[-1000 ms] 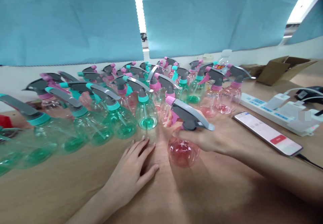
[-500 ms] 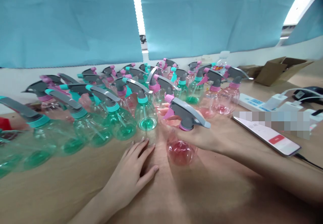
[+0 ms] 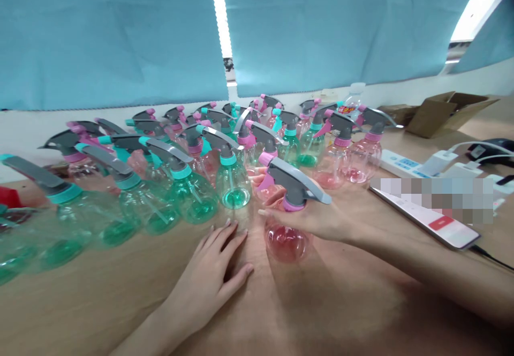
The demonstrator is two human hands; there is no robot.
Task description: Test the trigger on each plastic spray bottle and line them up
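A pink spray bottle with a grey and pink trigger head stands upright on the wooden table. My right hand is wrapped round its neck and upper body from the right, the thumb in front and the other fingers partly hidden behind it. To the left, my left hand lies flat on the table with its fingers apart, holding nothing. Just beyond its fingertips stands a green spray bottle with a teal collar. Another green bottle is beside that one.
Several more green and pink spray bottles fill the table's back and left. On the right lie a phone with a cable, a white power strip with plugs, and an open cardboard box. Blue cloth hangs behind.
The trigger head of the held pink bottle has shifted slightly left, and my right thumb now reaches across the front of the bottle below its collar. My left hand has not visibly moved.
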